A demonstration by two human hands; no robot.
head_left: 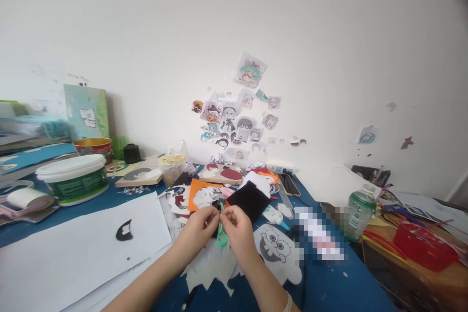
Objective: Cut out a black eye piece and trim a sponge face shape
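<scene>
Both the left hand [202, 226] and the right hand [237, 226] are bending their fingers close together, low in the middle of the frame; I cannot tell what they are holding. Green scissors [222, 239] are showing between them. To the right, a black sheet [250, 201] and a smiling paper face [278, 249] are lying on the blue desk [331, 285].

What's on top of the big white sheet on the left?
A black cut-out bearing a small white piece, plus a tiny dark spot. The sheet beneath the cut-out is covered.
</scene>
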